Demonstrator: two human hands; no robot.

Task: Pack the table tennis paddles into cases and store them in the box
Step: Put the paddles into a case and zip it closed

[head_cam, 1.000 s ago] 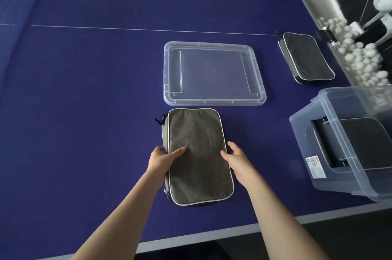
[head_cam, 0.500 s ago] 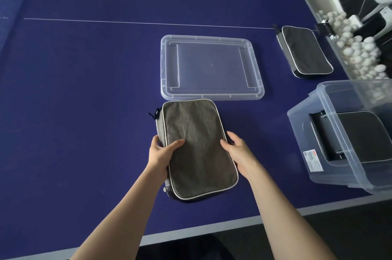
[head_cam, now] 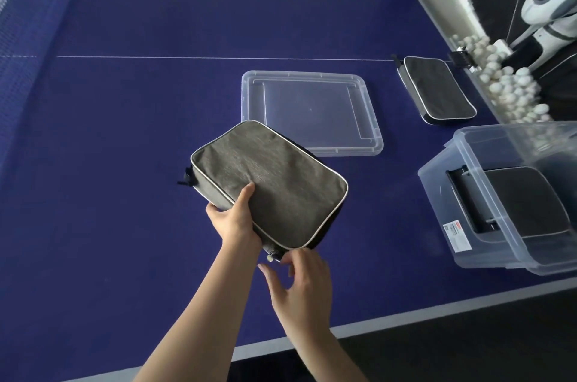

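A grey paddle case [head_cam: 271,182] with white piping is raised off the blue table and turned at an angle. My left hand [head_cam: 235,219] grips its near left edge, thumb on top. My right hand [head_cam: 299,281] is just below the case's near corner, fingers spread by the zipper pull [head_cam: 271,257], holding nothing. The clear storage box [head_cam: 468,200] stands at the right with a dark case [head_cam: 527,200] inside. Another dark case [head_cam: 437,90] lies flat on the table at the far right.
The clear box lid [head_cam: 309,113] lies flat behind the raised case. A pile of white balls [head_cam: 509,88] sits beyond the table's right edge, beside a white machine [head_cam: 552,4]. The net [head_cam: 18,32] runs along the left. The table's front edge [head_cam: 406,316] is close.
The grey case has been lifted off the table and rotated clockwise by my left hand. My right hand left its right edge and moved down to the near corner.
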